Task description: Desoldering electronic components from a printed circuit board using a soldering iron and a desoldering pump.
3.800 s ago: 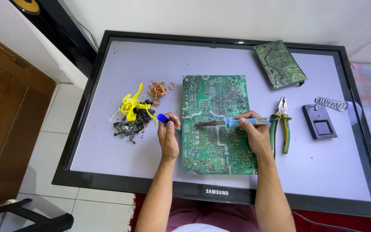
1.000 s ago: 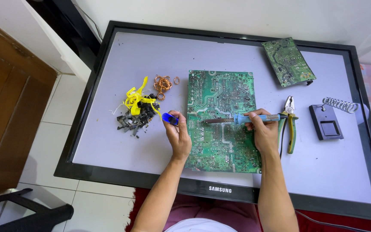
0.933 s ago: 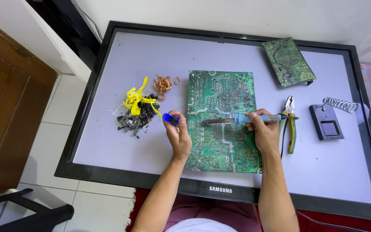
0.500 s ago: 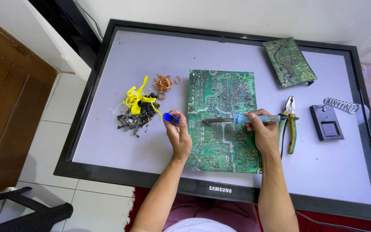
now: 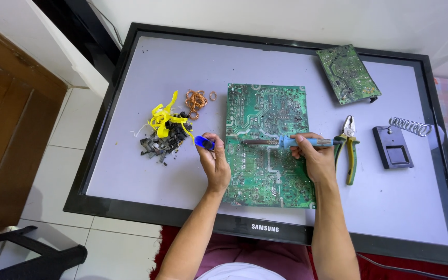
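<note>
My right hand (image 5: 315, 158) grips the blue-handled soldering iron (image 5: 286, 141) like a pen, shaft lying level and tip pointing toward my left hand (image 5: 216, 161), over the large green circuit board (image 5: 268, 140). My left hand is closed on a small blue tool (image 5: 203, 142), held at the board's left edge, just beyond the iron's tip. In my judgement, good practice here: keep the right wrist braced on the board, touch the tip only to the one joint, bring the blue tool in close beside it. The board lies flat under both hands on a screen panel (image 5: 130, 93). Left of my left hand: scrap pile (image 5: 164, 135). Right of my right hand: pliers (image 5: 349, 148), iron stand (image 5: 396, 148).
</note>
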